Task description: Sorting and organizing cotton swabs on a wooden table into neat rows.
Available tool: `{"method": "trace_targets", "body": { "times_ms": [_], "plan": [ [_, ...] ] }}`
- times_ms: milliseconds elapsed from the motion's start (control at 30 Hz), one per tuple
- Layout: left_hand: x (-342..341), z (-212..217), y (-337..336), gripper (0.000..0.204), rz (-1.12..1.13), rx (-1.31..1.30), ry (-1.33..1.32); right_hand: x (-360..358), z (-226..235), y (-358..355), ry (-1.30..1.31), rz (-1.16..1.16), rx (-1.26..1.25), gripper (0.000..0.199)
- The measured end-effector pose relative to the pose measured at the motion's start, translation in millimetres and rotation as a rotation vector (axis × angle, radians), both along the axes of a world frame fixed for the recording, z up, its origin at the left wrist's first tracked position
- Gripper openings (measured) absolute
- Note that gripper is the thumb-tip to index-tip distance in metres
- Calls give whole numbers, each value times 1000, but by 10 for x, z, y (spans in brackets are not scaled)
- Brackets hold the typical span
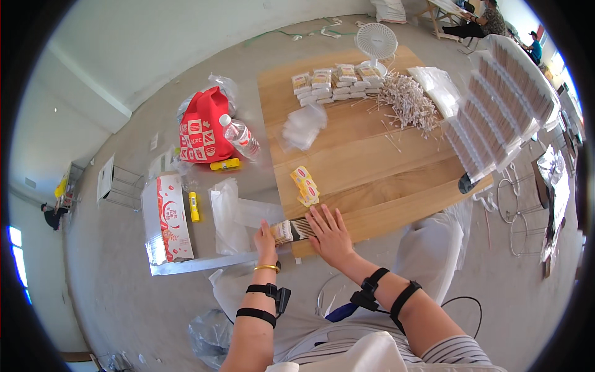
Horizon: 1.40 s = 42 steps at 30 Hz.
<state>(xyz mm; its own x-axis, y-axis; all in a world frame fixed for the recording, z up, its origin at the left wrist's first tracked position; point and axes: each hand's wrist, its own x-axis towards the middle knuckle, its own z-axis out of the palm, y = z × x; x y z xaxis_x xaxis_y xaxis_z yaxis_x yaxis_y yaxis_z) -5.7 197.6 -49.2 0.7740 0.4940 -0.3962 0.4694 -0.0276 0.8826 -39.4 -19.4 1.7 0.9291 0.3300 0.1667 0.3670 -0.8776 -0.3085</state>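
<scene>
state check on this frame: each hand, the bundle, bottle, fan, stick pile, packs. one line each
Left hand: gripping one end of the bundle.
Right hand: flat, fingers spread, pressing on the bundle.
Bundle of thin sticks in a paper band: lying at the near edge of the wooden table.
Clear plastic bottle: capped, leaning on the red bag.
White fan: upright; spinning or not, cannot tell.
Loose stick pile: scattered heap.
Banded packs: stacked in rows.

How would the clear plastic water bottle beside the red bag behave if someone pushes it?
The water bottle lies on its side on the floor, so it would probably roll. It looks thin and clear, likely light and easy to dent. It leans against the red bag, which may block it.
</scene>
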Motion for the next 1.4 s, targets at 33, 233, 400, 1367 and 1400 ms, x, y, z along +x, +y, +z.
{"method": "trace_targets", "body": {
  "times_ms": [33, 233, 400, 1367, 1400],
  "plan": [
    [6, 0, -22, 58, 41, -82, 24, 8, -15, 28, -2, 23, -21, 65],
    [26, 19, 6, 62, -22, 180, -84, -5, -46, 312, -4, 16, -48, 67],
    [0, 152, -71, 63, -111, 527, -87, -20, 18, 541, 47, 51, 11, 75],
    [-56, 87, 258, 58, -382, 680, -246, -67, 147, 654, 108, 19, -145, 89],
    [-33, 99, 241, 58, -385, 648, -252, -73, 138, 677, 106, 23, -149, 89]
  ]
}}
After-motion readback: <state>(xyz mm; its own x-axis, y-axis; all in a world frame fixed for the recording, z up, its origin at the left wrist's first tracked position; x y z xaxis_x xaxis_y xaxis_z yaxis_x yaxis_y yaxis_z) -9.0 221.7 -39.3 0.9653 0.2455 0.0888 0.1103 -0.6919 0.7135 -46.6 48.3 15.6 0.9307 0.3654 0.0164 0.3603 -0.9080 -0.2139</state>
